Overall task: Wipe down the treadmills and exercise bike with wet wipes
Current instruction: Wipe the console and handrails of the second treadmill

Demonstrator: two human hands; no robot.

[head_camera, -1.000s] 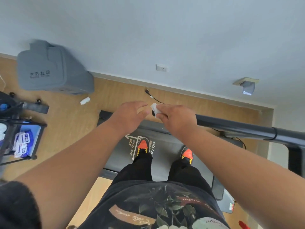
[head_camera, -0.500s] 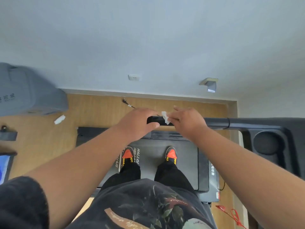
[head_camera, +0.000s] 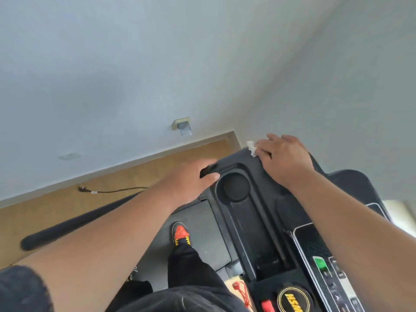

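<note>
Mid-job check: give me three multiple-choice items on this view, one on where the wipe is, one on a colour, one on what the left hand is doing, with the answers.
1. Where is the wet wipe?
A. On the floor
B. Under the right hand at the console's far edge
C. In the cup holder

2. What colour is the shoe toe on the treadmill belt?
A. Orange-red
B. Blue
C. White

3. What is the left hand doing?
A. Hanging at the side
B. Holding a bottle
C. Gripping the console's corner

Answers: 1 B, the white wipe pokes out by the fingertips on the console. 2 A, the toe cap is orange-red. 3 C, thumb and fingers wrap the black corner.
</note>
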